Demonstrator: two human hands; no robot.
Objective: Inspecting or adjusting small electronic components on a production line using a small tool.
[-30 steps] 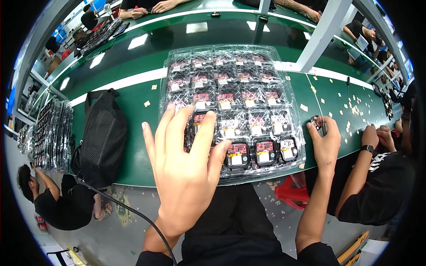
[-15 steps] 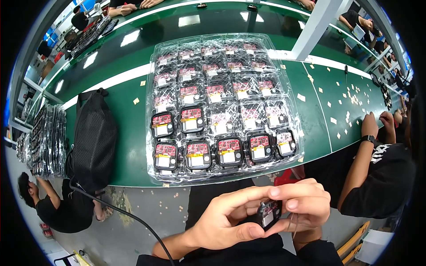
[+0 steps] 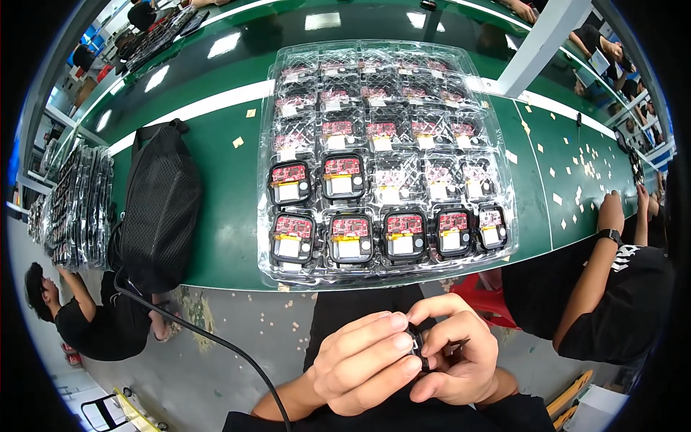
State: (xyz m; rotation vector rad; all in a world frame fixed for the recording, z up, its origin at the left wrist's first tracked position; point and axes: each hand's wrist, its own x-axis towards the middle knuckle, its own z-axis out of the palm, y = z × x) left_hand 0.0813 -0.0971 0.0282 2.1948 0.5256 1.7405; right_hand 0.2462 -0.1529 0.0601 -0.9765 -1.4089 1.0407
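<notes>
Over my lap, just off the table's front edge, I hold a small black square device case (image 3: 415, 345) between both hands, turned so that little more than its edge shows. My left hand (image 3: 363, 363) wraps round it from the left, the fingers lying across its face. From the other side my right hand (image 3: 461, 356) grips its rim with bent fingertips, the thumb low beside it. A clear plastic tray (image 3: 389, 277) on the table holds rows of similar black cases with red circuit boards. The front row (image 3: 350, 237) sits uncovered; clear plastic overlies most farther pockets.
A black mesh bag (image 3: 160, 205) stands left of the tray, with a black cable (image 3: 216, 345) running toward my left forearm. Stacked clear trays (image 3: 78, 209) are farther left. Small pale paper bits (image 3: 576, 180) lie scattered on the green table (image 3: 227, 216). A co-worker (image 3: 597, 288) sits at the right.
The case has turned edge-on, and my left fingers now cover the side with the board. My right hand has drawn in and curled closer. The view has shifted slightly.
</notes>
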